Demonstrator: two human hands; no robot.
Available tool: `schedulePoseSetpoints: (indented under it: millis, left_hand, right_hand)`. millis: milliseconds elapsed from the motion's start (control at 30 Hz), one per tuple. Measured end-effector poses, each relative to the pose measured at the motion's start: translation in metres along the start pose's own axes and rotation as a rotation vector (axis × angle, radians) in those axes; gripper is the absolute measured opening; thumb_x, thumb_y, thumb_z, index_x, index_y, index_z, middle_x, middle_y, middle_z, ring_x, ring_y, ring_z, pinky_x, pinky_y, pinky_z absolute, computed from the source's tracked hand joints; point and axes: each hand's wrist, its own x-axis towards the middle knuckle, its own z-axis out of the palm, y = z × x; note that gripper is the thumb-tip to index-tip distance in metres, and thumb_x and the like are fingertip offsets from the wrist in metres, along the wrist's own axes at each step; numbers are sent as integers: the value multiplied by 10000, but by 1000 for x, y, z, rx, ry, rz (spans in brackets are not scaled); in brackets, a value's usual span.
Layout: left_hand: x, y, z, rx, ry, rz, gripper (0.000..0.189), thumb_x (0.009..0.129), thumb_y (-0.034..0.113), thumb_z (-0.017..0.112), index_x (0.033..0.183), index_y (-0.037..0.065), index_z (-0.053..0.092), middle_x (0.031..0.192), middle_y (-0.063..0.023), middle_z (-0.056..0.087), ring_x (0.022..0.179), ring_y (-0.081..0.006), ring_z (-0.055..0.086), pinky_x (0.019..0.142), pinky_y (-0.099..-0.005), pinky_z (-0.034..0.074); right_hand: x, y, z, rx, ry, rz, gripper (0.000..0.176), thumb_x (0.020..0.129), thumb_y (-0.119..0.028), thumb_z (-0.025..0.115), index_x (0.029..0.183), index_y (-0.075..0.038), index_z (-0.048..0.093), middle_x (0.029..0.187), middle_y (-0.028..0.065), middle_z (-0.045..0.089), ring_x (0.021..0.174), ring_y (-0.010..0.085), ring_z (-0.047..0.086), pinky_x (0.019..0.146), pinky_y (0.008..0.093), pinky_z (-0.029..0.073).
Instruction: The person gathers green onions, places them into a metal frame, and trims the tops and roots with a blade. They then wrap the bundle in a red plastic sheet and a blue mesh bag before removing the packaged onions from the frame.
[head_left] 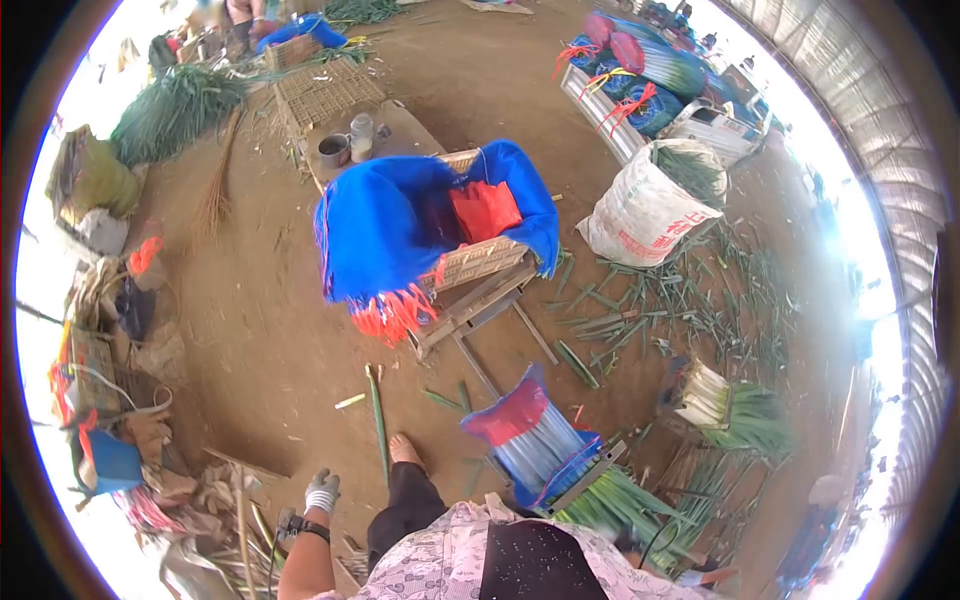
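My left hand (322, 490), in a white and grey glove, hangs at the lower left with its fingers loosely apart and nothing in them. A dark band is on that wrist. My right hand (690, 578) shows only in part at the lower right, beside long green leaves; its fingers cannot be made out. In front of me, a bundle of green onions (545, 450) lies in a blue and red mesh bag on a metal stand (585, 478), leaves toward my right side. Another green onion bundle (735, 405), unbagged, lies farther right.
Ahead stands a wicker crate (482, 262) draped with blue mesh bags (375, 220). A white sack (640, 215) of leaves and scattered trimmings (690, 300) are at right. Bagged bundles (650, 70) fill a cart behind. A broom (218, 190) and a blue bucket (115, 462) are at left.
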Motion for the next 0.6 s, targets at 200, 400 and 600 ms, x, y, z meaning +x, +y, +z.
schedulePoseSetpoints:
  millis: [200,400,600]
  left_hand:
    - [18,17,-87,-304,127,-117,458,873,189,596,1319,95,555,811,-58,618,547,-178,578,458,-314,460]
    - [12,4,-93,-346,-35,-246,420,899,213,619,1306,157,530,812,-70,644,547,-216,618,419,-331,416]
    - [-1,45,-89,-551,-11,-268,362,934,233,574,1284,153,534,800,-97,639,563,-236,621,433,-339,413]
  right_hand:
    - [62,-167,-146,178,578,-199,316,937,-309,468,969,-72,675,1000,208,677,953,393,650,809,452,512]
    - [169,-231,-230,154,669,-175,277,916,-305,562,1045,-96,691,1014,201,676,983,393,638,860,435,508]
    - [340,-321,-359,563,801,-317,226,920,-225,612,1023,-42,696,993,201,695,895,323,686,771,375,524]
